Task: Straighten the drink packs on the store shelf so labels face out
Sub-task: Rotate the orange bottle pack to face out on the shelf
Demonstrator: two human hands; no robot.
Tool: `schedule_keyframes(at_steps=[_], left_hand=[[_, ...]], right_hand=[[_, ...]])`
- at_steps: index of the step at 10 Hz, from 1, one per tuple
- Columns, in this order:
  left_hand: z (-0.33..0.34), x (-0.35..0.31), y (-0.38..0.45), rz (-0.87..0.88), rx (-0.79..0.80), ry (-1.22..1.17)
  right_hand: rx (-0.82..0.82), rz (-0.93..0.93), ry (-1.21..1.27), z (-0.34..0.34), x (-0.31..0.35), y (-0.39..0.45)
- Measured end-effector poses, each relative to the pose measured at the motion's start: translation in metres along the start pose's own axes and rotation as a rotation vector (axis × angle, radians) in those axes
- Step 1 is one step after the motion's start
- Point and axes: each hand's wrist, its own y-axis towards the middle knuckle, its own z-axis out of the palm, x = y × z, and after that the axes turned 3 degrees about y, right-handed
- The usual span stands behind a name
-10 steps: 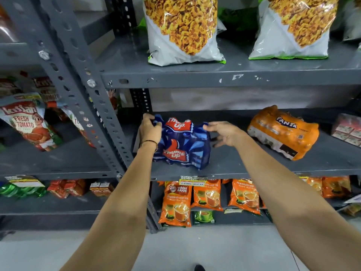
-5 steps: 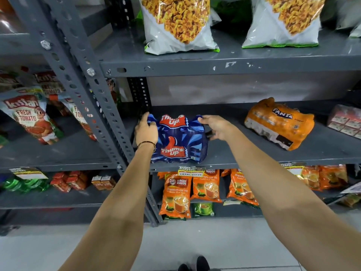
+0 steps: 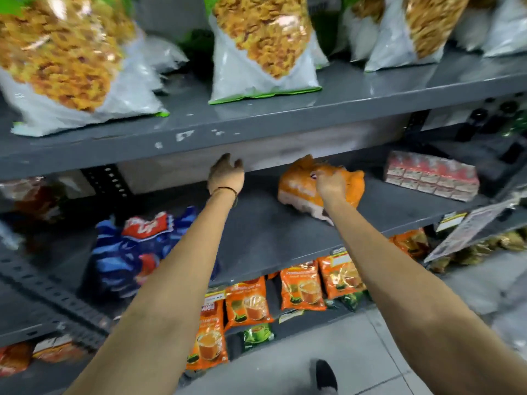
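Attention is on the orange drink pack (image 3: 296, 189), askew mid-shelf: right hand (image 3: 330, 185) pinches its wrap, left hand (image 3: 225, 175) hovers spread. Blue pack (image 3: 134, 252) sits at the shelf's (image 3: 271, 238) left front. Next, probably, turning the orange label outward.

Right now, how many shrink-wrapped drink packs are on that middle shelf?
3 visible. The blue pack sits at the left front, the orange pack in the middle under the right hand, and the red pack far right. More may be hidden.

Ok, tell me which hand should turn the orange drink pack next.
Right. The right hand is already on the orange drink pack, probably gripping its wrap. The left hand hangs open over bare shelf, apart from it.
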Motion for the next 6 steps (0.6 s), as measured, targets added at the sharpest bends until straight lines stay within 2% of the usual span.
schedule_keyframes(at_steps=[1, 3, 4, 5, 6], left_hand=[[0.057, -0.047, 0.022, -0.01, 0.18, -0.019], [0.129, -0.084, 0.062, -0.081, 0.407, 0.064], [0.145, -0.084, 0.057, -0.202, 0.432, 0.096], [0.158, -0.077, 0.058, -0.272, 0.425, 0.099], [0.175, -0.058, 0.083, -0.223, 0.433, 0.098]], right_hand=[[-0.041, 0.082, -0.121, -0.029, -0.024, 0.072], [0.372, 0.252, 0.002, -0.069, -0.047, 0.14], [0.608, 0.513, 0.106, -0.043, -0.095, 0.218], [0.646, 0.507, 0.128, -0.039, -0.1, 0.227], [0.603, 0.486, 0.126, -0.056, -0.063, 0.183]])
